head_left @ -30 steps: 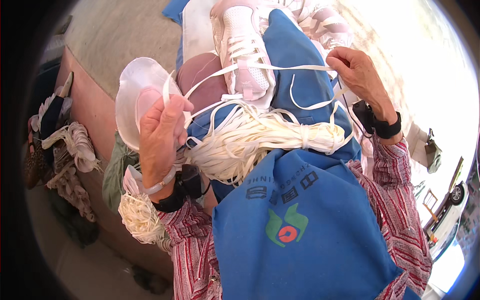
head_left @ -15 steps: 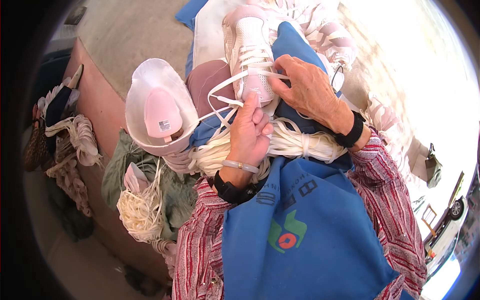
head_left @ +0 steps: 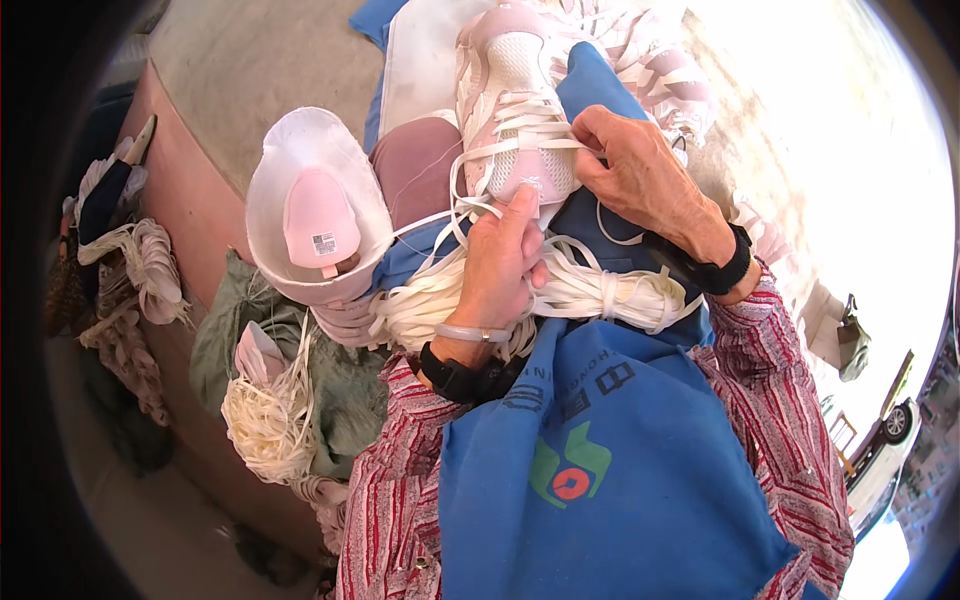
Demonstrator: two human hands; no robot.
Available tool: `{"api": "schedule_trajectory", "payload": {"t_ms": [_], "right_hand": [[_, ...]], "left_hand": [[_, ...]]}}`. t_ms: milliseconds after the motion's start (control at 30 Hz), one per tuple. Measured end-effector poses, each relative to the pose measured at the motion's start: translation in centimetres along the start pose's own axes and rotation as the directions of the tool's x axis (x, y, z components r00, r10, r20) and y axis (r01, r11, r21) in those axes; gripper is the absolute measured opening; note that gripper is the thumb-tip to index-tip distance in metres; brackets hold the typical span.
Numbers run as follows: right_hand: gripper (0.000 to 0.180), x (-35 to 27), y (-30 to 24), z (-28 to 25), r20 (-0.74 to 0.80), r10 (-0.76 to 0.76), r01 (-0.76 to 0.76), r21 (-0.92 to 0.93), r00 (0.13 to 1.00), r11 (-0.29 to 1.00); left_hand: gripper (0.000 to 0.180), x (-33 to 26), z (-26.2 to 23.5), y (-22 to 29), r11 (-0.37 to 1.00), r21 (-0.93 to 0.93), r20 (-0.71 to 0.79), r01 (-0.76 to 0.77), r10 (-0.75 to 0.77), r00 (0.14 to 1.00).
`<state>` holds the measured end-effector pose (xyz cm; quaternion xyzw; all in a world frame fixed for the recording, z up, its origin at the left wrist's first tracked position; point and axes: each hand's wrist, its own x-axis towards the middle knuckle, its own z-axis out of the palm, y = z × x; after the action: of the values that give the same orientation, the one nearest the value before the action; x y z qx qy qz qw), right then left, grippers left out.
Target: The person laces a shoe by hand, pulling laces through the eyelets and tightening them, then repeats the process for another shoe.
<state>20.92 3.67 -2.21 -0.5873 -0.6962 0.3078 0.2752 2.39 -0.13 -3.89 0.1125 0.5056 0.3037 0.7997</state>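
Note:
A pale pink and white sneaker upper [head_left: 513, 62] lies in front of me, toe pointing away, with a flat white shoelace [head_left: 492, 150] crossing its front. My left hand [head_left: 498, 258] pinches the shoe's tongue [head_left: 540, 172] at the near end, thumb on top and fingers curled beneath. At the shoe's right side, my right hand [head_left: 648, 182] is closed on the lace between thumb and forefinger. The lace's other stretch makes a loose loop left of the tongue. A tied bundle of cream laces [head_left: 625, 295] lies under my wrists, across my lap.
Left of the shoe stands a white tub-like holder [head_left: 262, 210] with a pink tongue-shaped piece [head_left: 318, 215] inside. A blue apron [head_left: 620, 450] covers my lap. More laces [head_left: 265, 425] hang at lower left. Several pink shoe uppers [head_left: 680, 90] are piled at far right.
The shoe has shifted slightly right. The lace loop at its left has drawn in closer to the tongue. My right hand has moved a little right with the lace; my left thumb still presses the tongue.

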Motion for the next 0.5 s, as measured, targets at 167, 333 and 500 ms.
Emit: {"api": "schedule_trajectory", "payload": {"t_ms": [167, 333, 500], "right_hand": [[0.020, -0.4, -0.8, -0.9, 0.150, 0.152, -0.155, 0.008, 0.977, 0.988], [0.018, -0.6, -0.4, -0.4, 0.014, 0.082, -0.083, 0.082, 0.997, 0.993], [0.022, -0.2, -1.3, -0.5, -0.012, 0.057, -0.056, 0.083, 0.998, 0.995]], "left_hand": [[0.035, -2.9, -1.7, 3.0, 0.853, 0.521, 0.125, 0.008, -0.085, 0.989], [0.016, -0.3, -1.7, 5.2, 0.408, 0.790, 0.159, -0.458, 0.585, 0.796], [0.011, 0.9, -1.1, 6.8, 0.200, 0.874, 0.234, -0.443, 0.625, 0.744]]}}
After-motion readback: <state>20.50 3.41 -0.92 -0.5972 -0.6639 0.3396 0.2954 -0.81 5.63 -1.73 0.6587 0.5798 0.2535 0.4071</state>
